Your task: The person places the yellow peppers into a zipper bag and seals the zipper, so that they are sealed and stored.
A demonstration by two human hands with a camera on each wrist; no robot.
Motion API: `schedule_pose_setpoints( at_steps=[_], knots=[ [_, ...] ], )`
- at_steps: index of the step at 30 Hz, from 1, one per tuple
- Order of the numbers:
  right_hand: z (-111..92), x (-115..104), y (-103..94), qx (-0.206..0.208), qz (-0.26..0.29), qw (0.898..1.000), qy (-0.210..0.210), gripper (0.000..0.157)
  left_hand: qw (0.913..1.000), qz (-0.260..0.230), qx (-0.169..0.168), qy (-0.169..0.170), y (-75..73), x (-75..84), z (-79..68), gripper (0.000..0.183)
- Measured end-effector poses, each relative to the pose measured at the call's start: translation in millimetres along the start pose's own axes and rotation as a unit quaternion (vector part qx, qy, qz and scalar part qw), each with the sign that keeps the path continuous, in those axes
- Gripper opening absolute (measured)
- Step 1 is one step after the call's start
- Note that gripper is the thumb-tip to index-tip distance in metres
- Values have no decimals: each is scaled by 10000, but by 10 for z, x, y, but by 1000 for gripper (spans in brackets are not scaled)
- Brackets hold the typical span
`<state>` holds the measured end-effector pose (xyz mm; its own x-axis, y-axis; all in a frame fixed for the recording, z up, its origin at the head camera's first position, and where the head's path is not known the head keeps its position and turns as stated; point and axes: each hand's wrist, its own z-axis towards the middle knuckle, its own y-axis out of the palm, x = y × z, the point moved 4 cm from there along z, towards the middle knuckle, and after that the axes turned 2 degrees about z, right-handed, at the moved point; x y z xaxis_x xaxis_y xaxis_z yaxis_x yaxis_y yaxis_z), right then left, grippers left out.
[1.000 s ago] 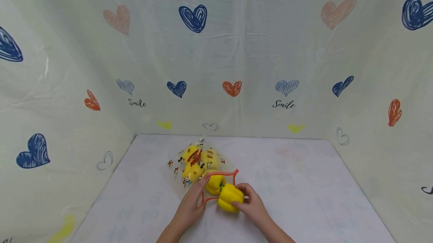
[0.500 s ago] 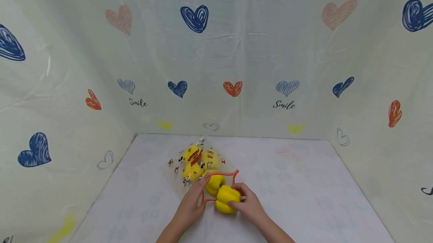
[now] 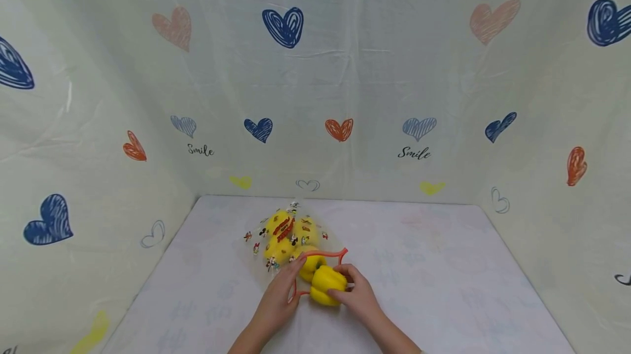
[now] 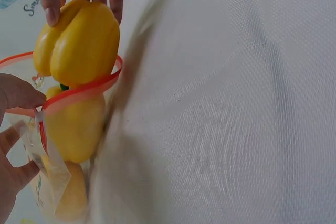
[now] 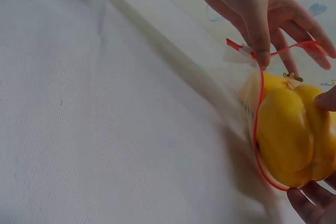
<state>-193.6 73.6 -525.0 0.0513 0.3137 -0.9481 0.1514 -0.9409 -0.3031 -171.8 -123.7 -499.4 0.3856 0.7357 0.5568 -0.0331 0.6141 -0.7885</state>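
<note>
Held pepper [image 3: 327, 285] leftward (stem [image 4: 64, 86] partly hidden).

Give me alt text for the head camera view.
A right-hand grip holds a yellow bell pepper at the red-edged mouth of a clear printed bag. The left-hand grip holds the bag; another pepper and more yellow shapes show inside.

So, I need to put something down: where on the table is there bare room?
The table looks bare right of the right hand and bag, out to its right edge. Another free patch lies left of the bag and left hand. The middle is crowded with both hands, the bag and the peppers.
</note>
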Motion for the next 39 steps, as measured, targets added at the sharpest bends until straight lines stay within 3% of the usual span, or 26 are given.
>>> schedule_pose_setpoints(
  at_steps=[25, 39],
  knots=[
    [123, -28, 182, 475, 233, 9981, -315, 51, 9999, -9, -107, -29, -23, 23, -1, 78],
    [176, -9, 214, 464, 258, 9976, -453, 50, 9999, -22, -120, -102, -19, 15, 8, 79]
  ],
)
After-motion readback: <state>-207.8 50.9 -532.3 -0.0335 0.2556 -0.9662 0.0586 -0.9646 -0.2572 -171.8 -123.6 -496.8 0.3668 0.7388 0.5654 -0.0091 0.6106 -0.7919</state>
